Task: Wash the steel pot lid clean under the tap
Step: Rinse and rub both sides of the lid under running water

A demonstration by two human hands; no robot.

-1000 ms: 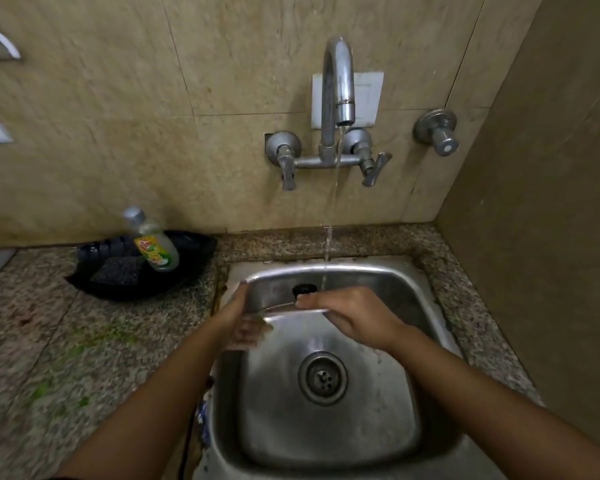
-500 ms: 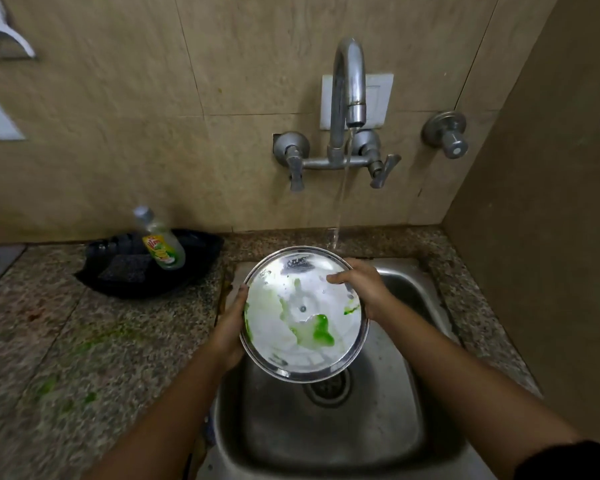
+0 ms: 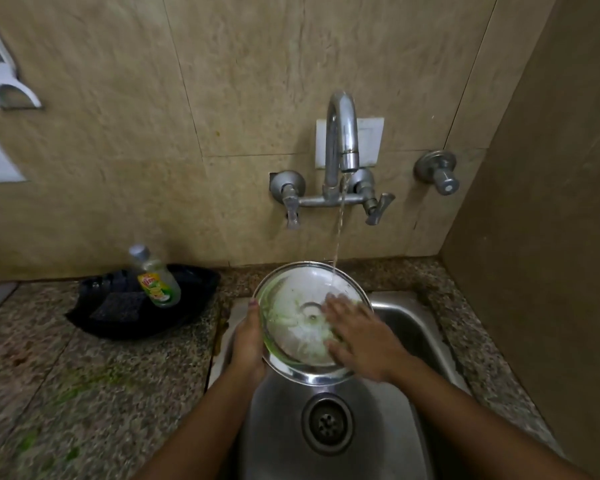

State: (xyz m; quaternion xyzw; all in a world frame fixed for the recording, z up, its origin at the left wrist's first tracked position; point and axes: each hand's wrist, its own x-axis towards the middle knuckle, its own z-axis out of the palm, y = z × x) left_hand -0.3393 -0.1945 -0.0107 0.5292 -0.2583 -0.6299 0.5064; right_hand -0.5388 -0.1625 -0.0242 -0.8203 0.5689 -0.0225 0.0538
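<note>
The round steel pot lid [image 3: 293, 306] is tilted over the sink [image 3: 406, 327], its inner face toward me, smeared with pale green residue. My left hand [image 3: 248, 337] grips its left rim. My right hand [image 3: 359, 336] lies flat on the lid's inner face at the right, fingers spread and blurred. A thin stream of water falls from the tap [image 3: 342, 140] onto the lid's upper right part.
A dish soap bottle [image 3: 156, 278] leans in a black tray [image 3: 118, 323] with a dark scrub pad on the granite counter [image 3: 66, 393], which has green smears. The sink drain [image 3: 328, 423] lies below the lid. A second wall valve [image 3: 437, 171] sits right of the tap.
The lid was turned from edge-on to face me and lifted under the stream. My right hand left the rim and now lies flat on the inner face; the green blob is smeared out.
</note>
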